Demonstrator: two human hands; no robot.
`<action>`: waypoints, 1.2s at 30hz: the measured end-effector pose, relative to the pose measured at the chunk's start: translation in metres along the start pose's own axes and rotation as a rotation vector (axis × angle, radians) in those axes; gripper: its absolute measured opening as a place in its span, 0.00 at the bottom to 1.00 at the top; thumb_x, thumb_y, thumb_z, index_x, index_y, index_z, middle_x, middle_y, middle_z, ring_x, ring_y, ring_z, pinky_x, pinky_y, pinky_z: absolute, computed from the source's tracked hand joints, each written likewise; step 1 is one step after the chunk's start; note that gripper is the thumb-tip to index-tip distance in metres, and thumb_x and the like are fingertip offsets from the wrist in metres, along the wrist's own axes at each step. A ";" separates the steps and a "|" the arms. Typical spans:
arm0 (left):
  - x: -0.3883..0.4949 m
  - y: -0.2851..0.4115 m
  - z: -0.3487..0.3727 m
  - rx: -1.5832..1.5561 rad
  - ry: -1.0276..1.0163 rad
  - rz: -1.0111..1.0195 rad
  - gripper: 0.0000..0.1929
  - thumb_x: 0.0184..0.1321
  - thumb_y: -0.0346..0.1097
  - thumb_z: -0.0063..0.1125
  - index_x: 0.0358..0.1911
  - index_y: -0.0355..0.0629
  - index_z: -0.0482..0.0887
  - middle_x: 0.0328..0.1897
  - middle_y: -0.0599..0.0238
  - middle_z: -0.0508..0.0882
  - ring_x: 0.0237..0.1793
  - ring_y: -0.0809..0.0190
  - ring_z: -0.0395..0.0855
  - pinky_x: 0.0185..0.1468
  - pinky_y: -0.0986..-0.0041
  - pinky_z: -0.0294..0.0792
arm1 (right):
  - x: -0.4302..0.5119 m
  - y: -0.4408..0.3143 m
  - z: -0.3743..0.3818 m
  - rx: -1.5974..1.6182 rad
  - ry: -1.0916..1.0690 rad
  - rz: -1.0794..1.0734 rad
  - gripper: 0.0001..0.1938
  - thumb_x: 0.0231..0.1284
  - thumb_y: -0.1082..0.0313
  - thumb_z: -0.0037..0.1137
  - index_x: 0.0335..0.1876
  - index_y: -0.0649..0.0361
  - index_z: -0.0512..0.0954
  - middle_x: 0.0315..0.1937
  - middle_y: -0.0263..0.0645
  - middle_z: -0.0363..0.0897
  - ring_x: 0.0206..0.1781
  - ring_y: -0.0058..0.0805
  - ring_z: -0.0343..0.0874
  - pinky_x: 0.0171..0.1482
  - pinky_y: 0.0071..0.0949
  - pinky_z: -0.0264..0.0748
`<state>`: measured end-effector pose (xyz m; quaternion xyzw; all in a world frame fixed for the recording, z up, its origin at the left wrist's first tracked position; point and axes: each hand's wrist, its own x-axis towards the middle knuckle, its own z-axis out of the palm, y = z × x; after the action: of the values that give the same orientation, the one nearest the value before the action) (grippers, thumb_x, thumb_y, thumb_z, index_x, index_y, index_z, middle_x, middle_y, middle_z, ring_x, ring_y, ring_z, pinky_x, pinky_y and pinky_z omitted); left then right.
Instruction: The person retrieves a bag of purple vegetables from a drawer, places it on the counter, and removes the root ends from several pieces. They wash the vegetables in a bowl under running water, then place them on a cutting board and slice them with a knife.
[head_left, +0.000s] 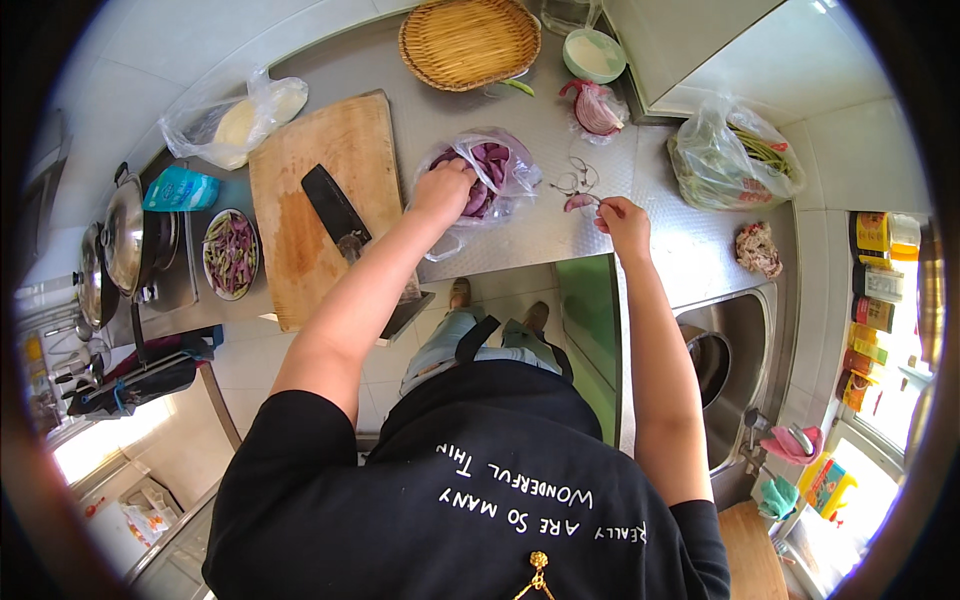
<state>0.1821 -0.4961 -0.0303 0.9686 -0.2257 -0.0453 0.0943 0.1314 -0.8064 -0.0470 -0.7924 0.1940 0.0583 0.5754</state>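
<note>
My left hand (444, 189) reaches into a clear plastic bag (519, 159) of flat purple bean pods (489, 166). Its fingertips are among the pods and partly hidden, so whether they grip one cannot be told. To the right, my right hand (627, 226) has thumb and finger pinched together at the end of a thin bean string (592, 197). Beside those fingertips, on the steel countertop (525, 247), lie a small purple pod piece (577, 202) and several curled, stripped strings (576, 176).
A black-bladed cleaver (330, 199) rests on a wooden cutting board (300, 157). Left of it stands a plate of cut beans (230, 255). A wicker basket (469, 41), a cut red onion (592, 109), a bag of green beans (739, 157) and a sink (757, 322) surround the work area.
</note>
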 end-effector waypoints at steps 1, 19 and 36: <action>-0.002 -0.001 -0.003 -0.054 0.048 0.019 0.07 0.52 0.33 0.55 0.33 0.42 0.81 0.38 0.59 0.80 0.43 0.54 0.78 0.41 0.62 0.72 | 0.003 -0.002 0.003 -0.019 -0.006 -0.020 0.08 0.56 0.74 0.51 0.37 0.68 0.79 0.25 0.38 0.81 0.25 0.21 0.80 0.31 0.19 0.76; -0.049 0.088 -0.047 -1.915 -0.373 -0.347 0.17 0.64 0.42 0.52 0.52 0.41 0.75 0.33 0.69 0.80 0.27 0.74 0.72 0.28 0.85 0.61 | -0.037 -0.053 0.006 -0.272 0.027 -0.365 0.12 0.57 0.70 0.55 0.46 0.62 0.79 0.38 0.47 0.81 0.34 0.33 0.82 0.38 0.26 0.75; -0.040 0.105 -0.034 -2.153 -0.843 -0.286 0.14 0.63 0.46 0.52 0.35 0.40 0.80 0.21 0.70 0.78 0.18 0.75 0.69 0.20 0.84 0.56 | -0.085 -0.093 -0.004 -0.005 -0.513 -0.229 0.06 0.61 0.70 0.53 0.31 0.62 0.70 0.23 0.29 0.69 0.26 0.17 0.66 0.29 0.20 0.64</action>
<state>0.1060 -0.5655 0.0257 0.3127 0.0274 -0.5422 0.7794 0.0877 -0.7658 0.0636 -0.7698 -0.0489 0.1921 0.6068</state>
